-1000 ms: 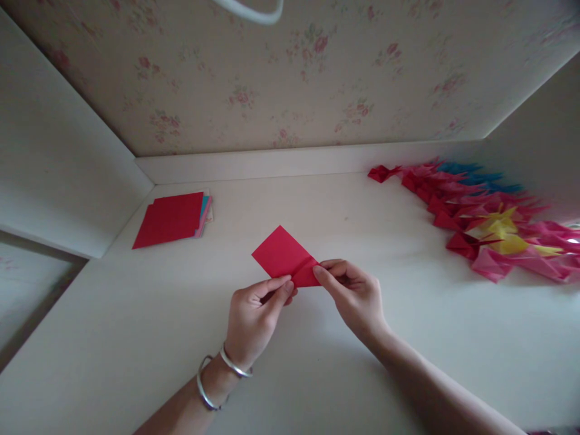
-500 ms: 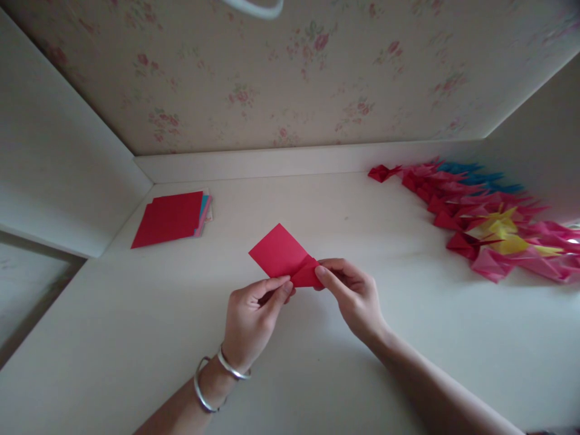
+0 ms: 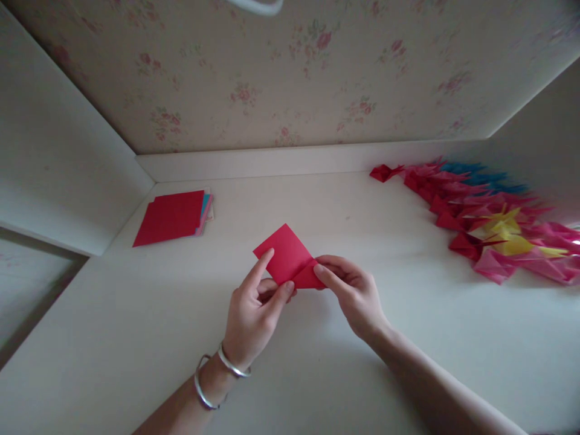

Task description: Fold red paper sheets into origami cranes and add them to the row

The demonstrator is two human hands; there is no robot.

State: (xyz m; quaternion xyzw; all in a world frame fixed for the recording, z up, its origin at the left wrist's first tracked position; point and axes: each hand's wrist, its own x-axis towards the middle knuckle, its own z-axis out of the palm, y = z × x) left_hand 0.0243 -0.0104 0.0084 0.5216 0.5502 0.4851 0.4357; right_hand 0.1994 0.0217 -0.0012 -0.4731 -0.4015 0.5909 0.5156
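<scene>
A red sheet of origami paper (image 3: 290,251), partly folded, is held between my two hands over the white table. Its lower right part makes a small triangular flap, while the upper part is a flat diamond. My left hand (image 3: 256,308), with two silver bangles at the wrist, pinches the bottom edge between thumb and curled fingers. Its index finger is stretched out over the paper's left side. My right hand (image 3: 351,290) pinches the right corner, thumb on top of the flap and fingers behind, partly hidden.
On the table (image 3: 290,374), a stack of coloured paper (image 3: 170,217), red on top, lies at the back left. Many folded paper cranes (image 3: 480,217) in red, pink, blue and yellow crowd the right side. A flowered wall (image 3: 272,78) rises behind, and a white panel (image 3: 58,139) stands at left.
My left index finger has lifted from the bottom edge and reached up onto the paper's left side. The right thumb has pressed the flap, which stands more clearly folded than before.
</scene>
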